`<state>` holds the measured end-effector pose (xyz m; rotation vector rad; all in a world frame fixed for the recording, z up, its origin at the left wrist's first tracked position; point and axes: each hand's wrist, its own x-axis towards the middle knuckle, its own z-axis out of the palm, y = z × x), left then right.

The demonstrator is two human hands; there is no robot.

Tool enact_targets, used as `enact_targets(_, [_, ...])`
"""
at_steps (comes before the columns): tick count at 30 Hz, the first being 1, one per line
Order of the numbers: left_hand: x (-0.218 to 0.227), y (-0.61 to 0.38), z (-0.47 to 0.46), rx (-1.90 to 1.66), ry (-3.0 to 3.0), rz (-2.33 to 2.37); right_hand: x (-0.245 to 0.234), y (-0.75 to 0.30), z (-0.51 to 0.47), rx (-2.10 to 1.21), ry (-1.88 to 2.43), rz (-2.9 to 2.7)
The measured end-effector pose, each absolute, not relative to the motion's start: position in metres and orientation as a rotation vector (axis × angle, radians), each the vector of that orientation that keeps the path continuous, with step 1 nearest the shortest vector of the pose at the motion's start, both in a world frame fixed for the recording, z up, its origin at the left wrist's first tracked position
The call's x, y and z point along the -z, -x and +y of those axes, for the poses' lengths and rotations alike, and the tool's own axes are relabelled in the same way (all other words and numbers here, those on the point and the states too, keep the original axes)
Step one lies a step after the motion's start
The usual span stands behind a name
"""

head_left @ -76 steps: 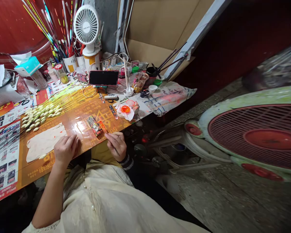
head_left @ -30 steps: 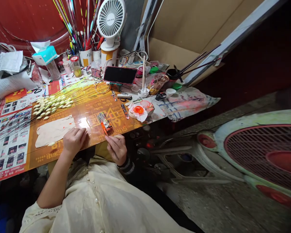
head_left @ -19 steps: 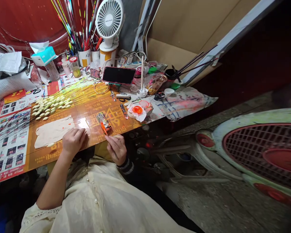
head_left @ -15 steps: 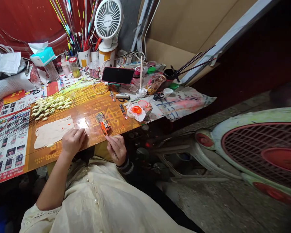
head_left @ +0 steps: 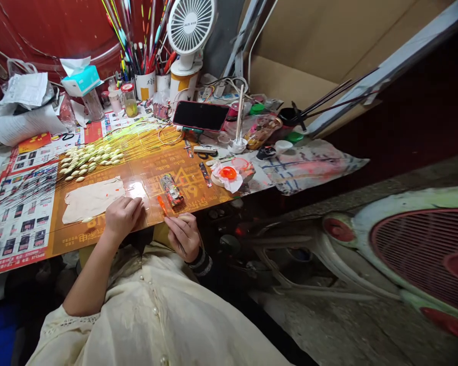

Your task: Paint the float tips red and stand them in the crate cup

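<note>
- Head view: the thin stick (head_left: pixel 167 212) is a fine, dark sliver with a bright orange tip. It lies low over the front edge of the desk (head_left: pixel 152 170), tip pointing away from the person and up to the left.
- The orange tip sits just beside a small paint-smeared block (head_left: pixel 171 189), at its near left corner. I cannot tell whether the two touch.
- To the left a beige cloth (head_left: pixel 93 199) lies flat, dotted with orange. Behind it a row of white float bodies (head_left: pixel 89 160) on long yellow stems fans across the glossy orange desk top.
- Right of the block is a dish of orange paint (head_left: pixel 228 173) on white paper, and beyond it a stained rag (head_left: pixel 313 162) hangs over the desk end.
- Farther back a phone (head_left: pixel 200 115) stands on its long side. Behind it are a small white fan (head_left: pixel 191 25), cups (head_left: pixel 145 84) crammed with coloured floats and brushes, and a tissue box (head_left: pixel 82 81).
- A big floor fan (head_left: pixel 423 249) with a red grille fills the right side, well apart from the desk.
- Nothing lies between the hands and the stick.
- The right hand (head_left: pixel 183 236) rests at the desk edge, wrist bent, its fingers (head_left: pixel 175 223) pinched together on the stick near its lower part.
- The left hand (head_left: pixel 122 216) lies knuckles-up on the desk just right of the cloth, fingers curled under. Whether they pinch anything I cannot tell.
- The two hands are near each other, not touching.
</note>
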<state>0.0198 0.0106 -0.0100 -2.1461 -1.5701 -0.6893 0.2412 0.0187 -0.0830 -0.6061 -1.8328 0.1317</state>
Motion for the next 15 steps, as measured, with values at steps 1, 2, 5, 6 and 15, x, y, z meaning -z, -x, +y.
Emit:
enact_targets(1, [0.0102, -0.0198, 0.0104, 0.687, 2.142, -1.561, 0.083, -0.24, 0.0182, -0.13, 0.615, -1.839])
enact_targets(2, [0.0104, -0.0197, 0.0102, 0.683, 2.139, -1.554, 0.0832, -0.239, 0.0179, -0.128, 0.625, -1.846])
enact_targets(5, [0.011, -0.0193, 0.01, 0.67, 2.142, -1.551, 0.0848, -0.2372, 0.0174, -0.124, 0.659, -1.863])
enact_targets(6, [0.0112, -0.0192, 0.01, 0.669, 2.147, -1.556, 0.0856, -0.2369, 0.0173, -0.122, 0.672, -1.864])
enact_targets(15, [0.011, -0.0196, 0.0095, 0.703, 2.17, -1.608, 0.0899, -0.2361, 0.0152, -0.132, 0.699, -1.891])
